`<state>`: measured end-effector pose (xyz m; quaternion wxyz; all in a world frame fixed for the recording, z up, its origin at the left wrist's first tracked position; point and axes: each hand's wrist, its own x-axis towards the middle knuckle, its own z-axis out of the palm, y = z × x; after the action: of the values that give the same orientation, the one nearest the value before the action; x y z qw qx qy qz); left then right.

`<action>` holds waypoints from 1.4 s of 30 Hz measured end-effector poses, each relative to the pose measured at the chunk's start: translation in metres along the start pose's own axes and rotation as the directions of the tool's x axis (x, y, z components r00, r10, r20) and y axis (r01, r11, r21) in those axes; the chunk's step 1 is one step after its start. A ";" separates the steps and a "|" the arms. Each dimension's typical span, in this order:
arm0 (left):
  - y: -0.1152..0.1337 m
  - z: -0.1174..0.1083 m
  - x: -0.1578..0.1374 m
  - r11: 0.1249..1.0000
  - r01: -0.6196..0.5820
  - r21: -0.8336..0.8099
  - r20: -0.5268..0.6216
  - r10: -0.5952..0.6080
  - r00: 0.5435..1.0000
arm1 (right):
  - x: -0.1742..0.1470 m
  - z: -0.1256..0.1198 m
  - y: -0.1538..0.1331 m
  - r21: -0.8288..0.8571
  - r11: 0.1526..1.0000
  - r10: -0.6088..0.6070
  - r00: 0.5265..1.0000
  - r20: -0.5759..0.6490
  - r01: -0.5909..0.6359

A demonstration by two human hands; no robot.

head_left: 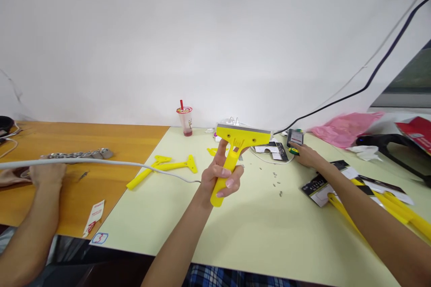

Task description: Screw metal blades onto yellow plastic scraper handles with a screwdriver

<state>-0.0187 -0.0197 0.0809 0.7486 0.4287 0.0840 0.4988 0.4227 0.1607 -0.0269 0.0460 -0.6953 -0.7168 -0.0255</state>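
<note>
My left hand (222, 178) is wrapped round the handle of a yellow scraper (244, 138), held up in front of me. Its wide head points away, with a grey blade strip along the top edge and two holes in the face. Out to the right, my right hand (305, 156) has its fingers closed round a green-and-yellow screwdriver (294, 151); only the handle end shows. Just beyond those fingers lies a small dark box (295, 137). Several small screws (274, 184) are scattered on the pale table (249, 233) between my hands.
Other yellow scrapers (175, 166) lie left; black-and-white packaging (319, 190) and more yellow handles (400, 208) lie right. A drink cup (186, 123) stands near the wall. A white cable (111, 161) crosses the left side. Another person's hand (47, 172) rests on the orange table (131, 143).
</note>
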 end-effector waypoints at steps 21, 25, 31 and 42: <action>-0.039 -0.058 -0.004 0.912 0.331 -0.242 -0.335 -0.399 0.854 | -0.046 -0.039 -0.059 0.403 0.906 0.004 0.951 -0.310 0.128; -0.055 -0.064 -0.004 0.886 0.398 -0.237 -0.383 -0.462 0.800 | -0.076 -0.058 -0.102 0.776 0.599 0.172 0.915 -0.365 0.197; -0.052 -0.061 -0.008 0.892 0.435 -0.119 -0.359 -0.447 0.819 | -0.099 -0.052 -0.139 0.970 0.029 0.255 0.937 -0.240 0.241; -0.050 -0.059 -0.014 0.879 0.464 -0.107 -0.344 -0.471 0.813 | -0.108 -0.040 -0.142 0.985 -0.100 0.242 0.964 -0.112 0.140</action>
<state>-0.0240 -0.0047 0.0037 0.8236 0.2896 0.3175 0.3701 0.2853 0.0444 0.0061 0.6385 -0.4483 -0.4579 0.4262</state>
